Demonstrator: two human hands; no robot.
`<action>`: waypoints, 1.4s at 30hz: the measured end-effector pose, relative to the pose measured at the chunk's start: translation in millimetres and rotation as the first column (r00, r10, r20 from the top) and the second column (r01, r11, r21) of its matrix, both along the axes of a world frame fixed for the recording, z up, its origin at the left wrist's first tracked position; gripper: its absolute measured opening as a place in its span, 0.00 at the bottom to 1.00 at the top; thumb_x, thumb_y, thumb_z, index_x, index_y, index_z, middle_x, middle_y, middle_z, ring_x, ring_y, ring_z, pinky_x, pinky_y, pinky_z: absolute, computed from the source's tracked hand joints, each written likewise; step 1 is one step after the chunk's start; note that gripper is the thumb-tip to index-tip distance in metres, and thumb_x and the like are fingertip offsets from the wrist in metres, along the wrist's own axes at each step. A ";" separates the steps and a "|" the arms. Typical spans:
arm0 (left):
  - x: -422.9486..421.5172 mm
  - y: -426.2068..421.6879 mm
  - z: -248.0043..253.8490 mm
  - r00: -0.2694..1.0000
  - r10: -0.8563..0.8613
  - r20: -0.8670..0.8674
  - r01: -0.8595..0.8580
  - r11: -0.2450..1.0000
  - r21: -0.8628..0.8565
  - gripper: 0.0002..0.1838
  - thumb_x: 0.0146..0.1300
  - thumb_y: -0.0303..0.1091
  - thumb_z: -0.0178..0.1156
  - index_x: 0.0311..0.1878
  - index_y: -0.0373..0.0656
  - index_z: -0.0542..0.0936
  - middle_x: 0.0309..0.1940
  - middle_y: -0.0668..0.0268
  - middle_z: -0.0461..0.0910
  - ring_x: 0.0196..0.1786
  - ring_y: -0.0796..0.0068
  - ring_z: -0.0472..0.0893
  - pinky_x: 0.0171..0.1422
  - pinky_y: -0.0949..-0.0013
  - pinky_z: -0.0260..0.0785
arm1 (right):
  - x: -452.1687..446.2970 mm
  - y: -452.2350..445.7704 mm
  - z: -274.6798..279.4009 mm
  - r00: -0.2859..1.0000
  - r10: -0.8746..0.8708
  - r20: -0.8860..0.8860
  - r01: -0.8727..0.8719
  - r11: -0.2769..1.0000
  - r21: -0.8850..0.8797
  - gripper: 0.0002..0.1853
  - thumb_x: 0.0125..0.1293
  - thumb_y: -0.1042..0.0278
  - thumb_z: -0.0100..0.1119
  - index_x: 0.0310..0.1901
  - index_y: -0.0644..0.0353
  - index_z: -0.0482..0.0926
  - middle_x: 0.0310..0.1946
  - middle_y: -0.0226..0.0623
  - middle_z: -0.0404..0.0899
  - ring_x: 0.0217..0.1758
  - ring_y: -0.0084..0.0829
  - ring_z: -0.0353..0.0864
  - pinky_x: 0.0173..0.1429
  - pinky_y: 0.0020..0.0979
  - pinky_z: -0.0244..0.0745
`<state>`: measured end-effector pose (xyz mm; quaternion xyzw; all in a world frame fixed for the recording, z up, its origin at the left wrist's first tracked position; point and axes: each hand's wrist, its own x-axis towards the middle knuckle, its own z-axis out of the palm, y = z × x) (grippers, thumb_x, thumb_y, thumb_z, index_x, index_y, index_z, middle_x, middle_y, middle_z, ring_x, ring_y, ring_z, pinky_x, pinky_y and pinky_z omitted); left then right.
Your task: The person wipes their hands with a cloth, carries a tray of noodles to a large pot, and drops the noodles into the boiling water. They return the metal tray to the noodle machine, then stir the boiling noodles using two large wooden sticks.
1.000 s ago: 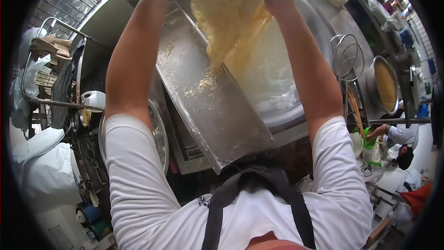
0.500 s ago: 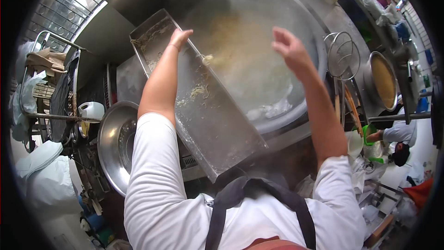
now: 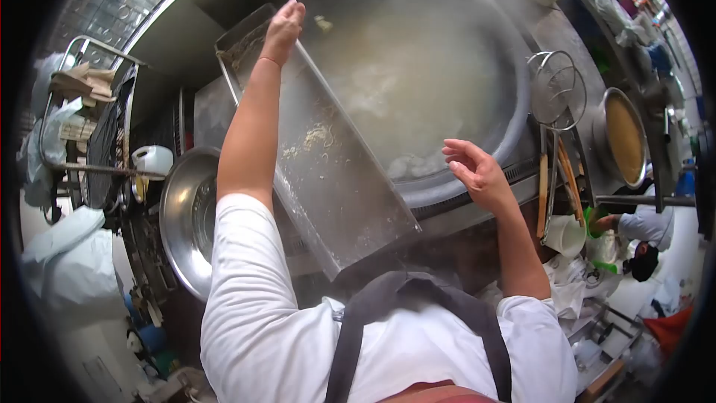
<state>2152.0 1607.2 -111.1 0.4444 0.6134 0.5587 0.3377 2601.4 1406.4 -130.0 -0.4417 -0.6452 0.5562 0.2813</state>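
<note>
My left hand (image 3: 283, 30) is over the far end of a long metal tray (image 3: 350, 209), its fingers pointing away from me and nothing visible in them. Strands of noodle (image 3: 319, 136) lie scattered on the tray's floor, with more noodles in its far corner. A small pale clump of noodles (image 3: 322, 24) shows just right of my left hand, over the edge of the big steaming pot (image 3: 511, 134). Above the pot's near right rim, my right hand (image 3: 481, 177) is open and empty, thumb and fingers loosely apart. Cloudy, foamy liquid fills the pot, partly veiled by steam.
A steel bowl (image 3: 175, 224) stands left of the tray. On the right are wire strainers (image 3: 556, 89) with wooden handles, a metal bowl of brownish liquid (image 3: 625, 138) and a white bucket (image 3: 564, 235). Farther right, another person's arm (image 3: 634, 224) reaches toward a green container.
My right hand has drawn back toward me from over the pot. My left hand has moved slightly farther away and left. A noodle clump now shows beyond the tray's edge.
</note>
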 end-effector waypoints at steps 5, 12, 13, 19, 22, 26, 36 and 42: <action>-11.3 -159.4 -7.6 0.839 0.337 -0.427 -0.365 0.931 0.019 0.35 0.66 0.45 0.65 0.70 0.35 0.68 0.58 0.53 0.77 0.54 0.60 0.79 0.61 0.60 0.71 | -34.9 0.1 -14.8 0.973 0.227 0.042 -0.230 0.969 0.089 0.21 0.68 0.74 0.60 0.62 0.62 0.75 0.50 0.41 0.83 0.52 0.31 0.83 0.57 0.32 0.78; 48.8 -390.4 -121.1 0.774 0.209 -0.598 -0.529 0.732 -0.429 0.41 0.60 0.49 0.68 0.67 0.28 0.67 0.54 0.32 0.77 0.59 0.38 0.78 0.63 0.51 0.71 | -117.3 6.9 -48.8 0.864 0.314 0.393 -0.463 0.802 0.378 0.25 0.66 0.69 0.61 0.63 0.64 0.71 0.44 0.51 0.80 0.47 0.50 0.81 0.52 0.44 0.78; 59.8 -402.2 -129.5 0.816 0.218 -0.535 -0.476 0.778 -0.409 0.38 0.63 0.46 0.66 0.66 0.27 0.67 0.51 0.33 0.79 0.56 0.38 0.79 0.61 0.50 0.72 | -131.6 8.5 -53.8 0.845 0.242 0.478 -0.477 0.746 0.465 0.26 0.67 0.67 0.60 0.65 0.65 0.69 0.45 0.53 0.80 0.48 0.52 0.81 0.52 0.46 0.78; 92.3 -423.9 -135.8 0.769 0.285 -0.572 -0.548 0.755 -0.360 0.28 0.65 0.36 0.56 0.63 0.27 0.69 0.45 0.34 0.80 0.50 0.36 0.81 0.56 0.47 0.74 | -187.6 8.2 -109.2 0.736 0.154 0.660 -0.417 0.871 0.261 0.29 0.70 0.61 0.56 0.66 0.71 0.65 0.40 0.57 0.83 0.46 0.58 0.83 0.51 0.53 0.77; 114.5 -443.7 -140.1 0.752 0.313 -0.580 -0.562 0.764 -0.316 0.28 0.64 0.34 0.55 0.63 0.25 0.69 0.42 0.31 0.80 0.47 0.34 0.81 0.54 0.44 0.74 | -178.8 3.0 -131.2 0.734 0.024 0.679 -0.353 0.867 0.351 0.28 0.70 0.62 0.56 0.67 0.68 0.65 0.38 0.57 0.84 0.44 0.59 0.84 0.49 0.55 0.77; 172.5 -471.4 -126.0 0.847 0.310 -0.431 -0.476 0.804 -0.356 0.30 0.60 0.33 0.53 0.64 0.24 0.67 0.39 0.33 0.81 0.45 0.35 0.82 0.53 0.45 0.74 | -130.6 -19.8 -133.9 0.752 -0.068 0.656 -0.306 0.845 0.438 0.26 0.69 0.60 0.57 0.66 0.60 0.69 0.38 0.57 0.84 0.42 0.60 0.84 0.47 0.57 0.78; 271.8 -535.3 -128.8 1.000 -0.019 0.014 0.022 0.958 -0.285 0.24 0.65 0.36 0.65 0.56 0.31 0.67 0.29 0.55 0.82 0.30 0.67 0.84 0.35 0.65 0.76 | -22.1 -38.1 -127.8 0.768 -0.086 0.634 -0.365 0.754 0.545 0.22 0.66 0.60 0.60 0.61 0.54 0.74 0.38 0.51 0.85 0.44 0.56 0.83 0.49 0.54 0.77; 160.1 -493.9 -66.6 0.987 -0.127 0.098 0.160 0.744 -0.649 0.13 0.66 0.42 0.65 0.41 0.39 0.83 0.23 0.62 0.82 0.21 0.76 0.81 0.24 0.71 0.75 | 0.9 -41.4 -114.4 0.790 -0.041 0.612 -0.385 0.743 0.547 0.21 0.66 0.62 0.61 0.60 0.53 0.75 0.35 0.51 0.85 0.40 0.57 0.83 0.45 0.54 0.77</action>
